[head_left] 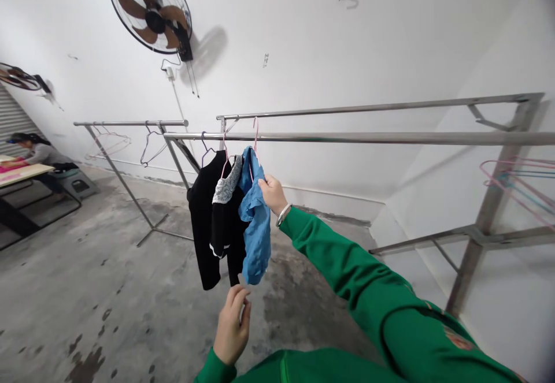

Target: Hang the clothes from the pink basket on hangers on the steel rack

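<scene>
A blue short garment [256,233] hangs from a pink hanger [255,131] on the front metal rail. My right hand [274,194], with a bangle at the wrist, is closed on the garment's upper right edge, thumb in front. Just below its hem is my left hand [232,324], fingers loosely bent and apart from the thumb, with nothing visible in them. Left of the blue garment hang a black top with a grey speckled collar [227,189] and white-trimmed hem, and a longer black garment [202,215], on hangers. They partly cover one another.
The front rail [347,138] runs rightward; a second rack [368,107] stands behind it. Bare hangers [152,145] hang at left, others [520,183] at right. A wall fan [154,19] is above. Far left, a person [41,155] sits at a table [26,174].
</scene>
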Demonstrator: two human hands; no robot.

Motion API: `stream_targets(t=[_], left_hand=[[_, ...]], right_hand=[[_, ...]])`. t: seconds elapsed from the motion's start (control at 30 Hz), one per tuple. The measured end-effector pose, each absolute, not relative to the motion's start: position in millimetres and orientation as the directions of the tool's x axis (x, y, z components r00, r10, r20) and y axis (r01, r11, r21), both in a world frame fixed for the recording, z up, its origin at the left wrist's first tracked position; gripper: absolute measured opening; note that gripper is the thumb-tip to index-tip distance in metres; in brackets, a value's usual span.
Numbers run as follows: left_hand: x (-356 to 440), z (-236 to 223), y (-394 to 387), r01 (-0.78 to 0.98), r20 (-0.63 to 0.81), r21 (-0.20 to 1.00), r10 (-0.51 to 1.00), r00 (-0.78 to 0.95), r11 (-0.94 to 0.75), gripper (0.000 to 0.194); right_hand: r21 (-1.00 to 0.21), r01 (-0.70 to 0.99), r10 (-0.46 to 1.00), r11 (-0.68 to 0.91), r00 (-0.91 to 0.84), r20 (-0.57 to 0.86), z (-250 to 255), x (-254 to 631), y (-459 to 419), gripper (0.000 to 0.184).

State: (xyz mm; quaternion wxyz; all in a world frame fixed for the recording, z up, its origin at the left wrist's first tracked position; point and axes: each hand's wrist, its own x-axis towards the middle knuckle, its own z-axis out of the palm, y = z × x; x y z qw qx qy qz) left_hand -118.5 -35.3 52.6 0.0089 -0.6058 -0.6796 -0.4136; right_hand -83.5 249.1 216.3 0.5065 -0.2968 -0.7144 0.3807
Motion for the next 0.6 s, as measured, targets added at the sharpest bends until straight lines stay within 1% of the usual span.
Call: stream_targets(t=[0.13, 0.3, 0.4, 0.5, 0.6], left_hand=[[-123.8, 45.8, -39.6, 0.806, 0.468, 0.59, 0.833, -0.295, -0.046, 0.023], [-129.2, 39.7, -42.1, 0.792, 0.425, 0.611, 0.849, -0.315, -0.011, 0.027], [-132.3, 36.4, -42.9, 0.792, 0.424, 0.611, 0.851, -0.31, -0.015, 0.027], [-134.3, 33.7, -43.4, 0.791, 0.424, 0.611, 0.855, -0.297, -0.029, 0.027], [-134.2, 32.2, -43.6, 0.778, 0.383, 0.629, 0.874, -0.298, -0.01, 0.029]], right_hand=[[-0.84, 0.13, 0.83, 0.527, -0.293, 0.475, 212.7, -97.8, 252.7, 0.022], [-0.849, 0.182, 0.853, 0.496, -0.284, 0.437, 201.1, -109.0, 257.7, 0.022], [-0.852, 0.212, 0.865, 0.479, -0.281, 0.416, 195.3, -113.3, 257.2, 0.024], [-0.846, 0.229, 0.864, 0.482, -0.282, 0.416, 192.4, -116.5, 253.8, 0.026], [-0.841, 0.238, 0.863, 0.486, -0.282, 0.419, 191.2, -118.9, 250.0, 0.026]])
